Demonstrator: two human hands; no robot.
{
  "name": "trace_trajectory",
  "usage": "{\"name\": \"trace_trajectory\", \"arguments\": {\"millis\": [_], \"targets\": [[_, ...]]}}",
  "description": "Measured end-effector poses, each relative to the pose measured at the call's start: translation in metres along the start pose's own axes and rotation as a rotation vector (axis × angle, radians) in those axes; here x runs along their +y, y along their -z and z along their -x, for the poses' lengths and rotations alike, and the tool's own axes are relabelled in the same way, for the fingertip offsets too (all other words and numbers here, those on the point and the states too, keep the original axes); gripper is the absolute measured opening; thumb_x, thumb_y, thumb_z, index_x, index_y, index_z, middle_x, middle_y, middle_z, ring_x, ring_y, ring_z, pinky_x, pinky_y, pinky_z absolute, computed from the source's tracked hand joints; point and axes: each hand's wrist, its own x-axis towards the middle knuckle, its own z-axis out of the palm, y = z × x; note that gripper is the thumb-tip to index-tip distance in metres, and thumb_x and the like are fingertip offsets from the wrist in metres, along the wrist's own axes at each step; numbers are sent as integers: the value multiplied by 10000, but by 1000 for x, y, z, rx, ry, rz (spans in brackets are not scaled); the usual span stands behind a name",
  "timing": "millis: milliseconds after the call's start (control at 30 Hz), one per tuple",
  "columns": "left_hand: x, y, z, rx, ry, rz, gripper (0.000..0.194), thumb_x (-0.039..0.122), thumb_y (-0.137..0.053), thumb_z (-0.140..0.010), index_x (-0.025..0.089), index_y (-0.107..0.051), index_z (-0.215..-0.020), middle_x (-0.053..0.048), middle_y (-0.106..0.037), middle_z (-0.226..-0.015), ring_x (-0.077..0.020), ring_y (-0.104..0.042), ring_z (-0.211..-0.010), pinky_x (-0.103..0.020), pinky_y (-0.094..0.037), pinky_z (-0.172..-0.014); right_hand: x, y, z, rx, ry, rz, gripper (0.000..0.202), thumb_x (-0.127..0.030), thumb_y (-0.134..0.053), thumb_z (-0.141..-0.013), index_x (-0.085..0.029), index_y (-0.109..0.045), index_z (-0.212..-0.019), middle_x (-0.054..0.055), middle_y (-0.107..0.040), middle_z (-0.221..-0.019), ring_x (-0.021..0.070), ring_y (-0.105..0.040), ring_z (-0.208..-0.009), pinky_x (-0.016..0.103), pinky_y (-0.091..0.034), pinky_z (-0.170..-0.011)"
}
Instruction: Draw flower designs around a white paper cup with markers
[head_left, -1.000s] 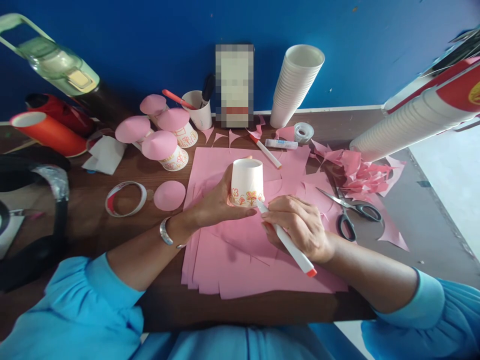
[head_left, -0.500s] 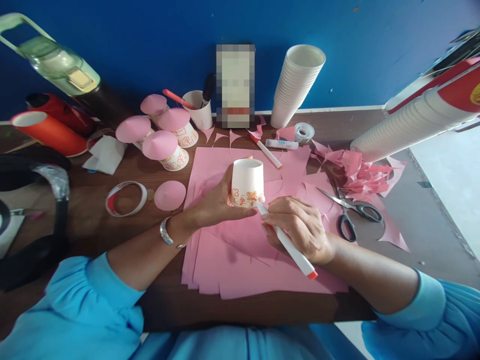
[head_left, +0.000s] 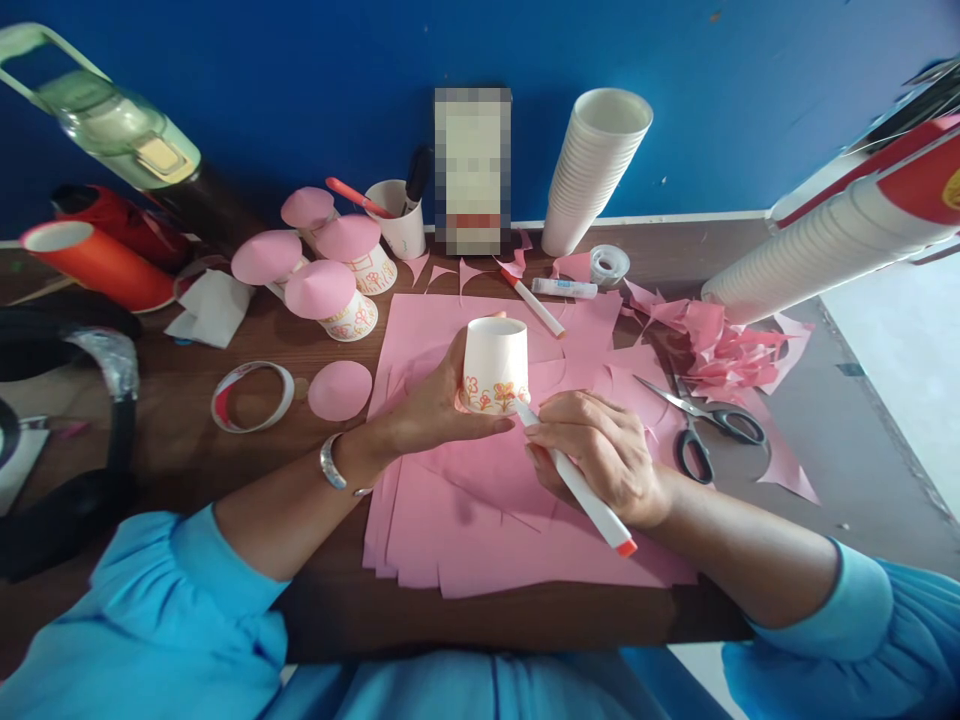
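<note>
My left hand point(head_left: 435, 405) is closed around a white paper cup point(head_left: 496, 352), its wide rim down and narrow end up. Orange and yellow flowers are drawn in a band along the cup's lower part. A white marker point(head_left: 589, 500) with an orange end is pinched in my right hand point(head_left: 600, 450), its tip at the flowers on the cup's lower right. Beneath both hands lies a stack of pink paper sheets point(head_left: 480, 540). To the left a pink paper cone point(head_left: 340, 391) rests on the table.
Several decorated cups with pink cone tops point(head_left: 320, 291) stand at back left. Scissors point(head_left: 705, 415) and pink scraps point(head_left: 735, 350) lie right. Stacked cups point(head_left: 596, 170), clear tape point(head_left: 608, 264), a glue stick point(head_left: 564, 289), another marker point(head_left: 536, 305) and a tape roll point(head_left: 253, 397) surround the sheets.
The marker tip and my right hand have shifted very slightly at the cup's lower right. My left hand and the cup stay almost in place.
</note>
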Motion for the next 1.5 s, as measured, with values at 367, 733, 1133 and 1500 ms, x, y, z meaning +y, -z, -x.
{"name": "trace_trajectory", "arguments": {"millis": [367, 733, 1133, 1500], "targets": [[1, 1, 0, -5, -11, 1, 1052, 375, -980, -759, 350, -407, -1641, -134, -609, -1475, -341, -627, -1301, -444, -585, -981, 0, 0, 0, 1, -2, -21, 135, -85, -632, -989, -178, -629, -1087, 38, -692, -839, 181, -694, -722, 310, -646, -633], [5, 1, 1, 1, 33, -1, 1037, 441, -977, -756, 317, -406, -1613, -155, -599, -1483, -368, -629, -1311, -486, -584, -995, -1, 1, 0, 29, 11, -30, 142, -87, -639, -995, -173, -629, -1107, 33, -672, -829, 173, -687, -709, 296, -641, -613], [21, -2, 4, -10, -27, 238, 823, 449, -888, -848, 346, -505, -1568, -92, -674, -1395, -359, -615, -1380, -543, -508, -1161, 4, 5, 3, 52, -33, -91, 215, -131, -664, -1004, -179, -657, -1213, 58, -706, -922, 282, -811, -1015, 406, -728, -764], [5, -1, 0, 3, 67, 243, 1010, 455, -1003, -711, 347, -460, -1556, -105, -650, -1359, -343, -646, -1267, -460, -562, -959, 3, 0, 5, 40, -1, -121, 162, -147, -673, -1030, -159, -653, -1190, 69, -714, -955, 284, -827, -1092, 382, -742, -773]]}}
